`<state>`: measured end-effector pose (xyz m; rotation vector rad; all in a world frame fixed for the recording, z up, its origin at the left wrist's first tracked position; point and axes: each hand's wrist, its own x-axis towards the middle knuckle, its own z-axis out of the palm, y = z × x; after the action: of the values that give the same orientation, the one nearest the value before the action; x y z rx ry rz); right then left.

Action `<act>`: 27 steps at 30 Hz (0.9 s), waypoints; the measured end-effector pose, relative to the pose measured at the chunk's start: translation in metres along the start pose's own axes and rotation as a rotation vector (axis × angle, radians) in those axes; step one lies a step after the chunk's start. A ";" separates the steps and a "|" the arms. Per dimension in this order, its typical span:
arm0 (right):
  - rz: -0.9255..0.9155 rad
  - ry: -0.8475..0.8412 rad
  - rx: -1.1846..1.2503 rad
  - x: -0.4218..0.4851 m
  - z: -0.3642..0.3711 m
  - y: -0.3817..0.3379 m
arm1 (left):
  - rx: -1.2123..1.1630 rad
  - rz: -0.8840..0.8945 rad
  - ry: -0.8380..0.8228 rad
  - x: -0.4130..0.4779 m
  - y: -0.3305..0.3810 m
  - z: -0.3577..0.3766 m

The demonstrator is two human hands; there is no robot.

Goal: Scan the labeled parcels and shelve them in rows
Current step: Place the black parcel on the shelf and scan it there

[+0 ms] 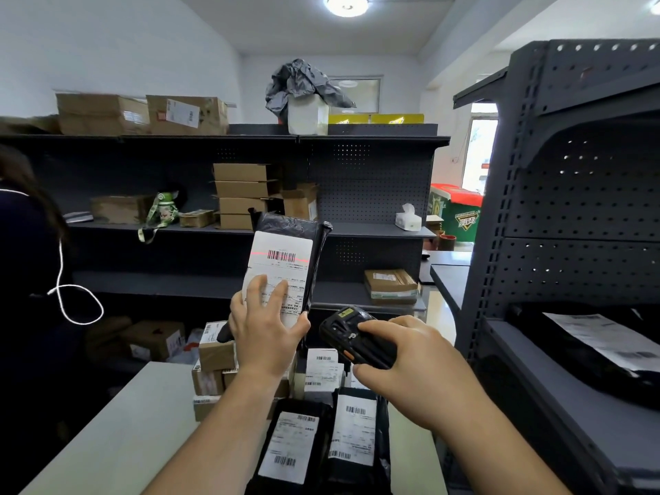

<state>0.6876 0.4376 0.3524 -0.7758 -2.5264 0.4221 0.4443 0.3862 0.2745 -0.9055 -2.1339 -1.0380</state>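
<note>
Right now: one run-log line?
step: scan | left hand: holds black plastic labelled parcel | right hand: grips black handheld scanner | beam: on barcode

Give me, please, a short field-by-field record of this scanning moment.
left hand: holds parcel upright, fingers across the lower label
right hand: grips scanner, pointed at the parcel
barcode: red scan line lies across it
table: table parcels and small boxes, labelled, in a pile
right shelf: shelved parcel lying flat, label up
back shelves: cardboard boxes, tissue pack
</note>
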 end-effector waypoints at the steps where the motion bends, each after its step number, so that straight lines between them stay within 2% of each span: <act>1: 0.001 -0.003 0.003 -0.001 0.000 0.000 | 0.000 -0.002 0.001 0.000 -0.001 -0.001; 14: 0.016 0.059 -0.017 -0.006 0.012 -0.002 | -0.036 -0.019 -0.053 -0.010 -0.008 -0.013; 20: 0.128 0.289 -0.086 -0.035 0.015 0.008 | -0.369 -0.045 -0.143 -0.022 0.020 -0.036; 27: 0.296 0.666 -0.113 -0.128 -0.009 0.011 | -0.705 0.174 -0.262 -0.056 0.096 -0.073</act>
<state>0.7909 0.3724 0.3122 -1.1211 -1.8315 0.0829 0.5673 0.3524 0.3116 -1.5931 -1.8399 -1.6930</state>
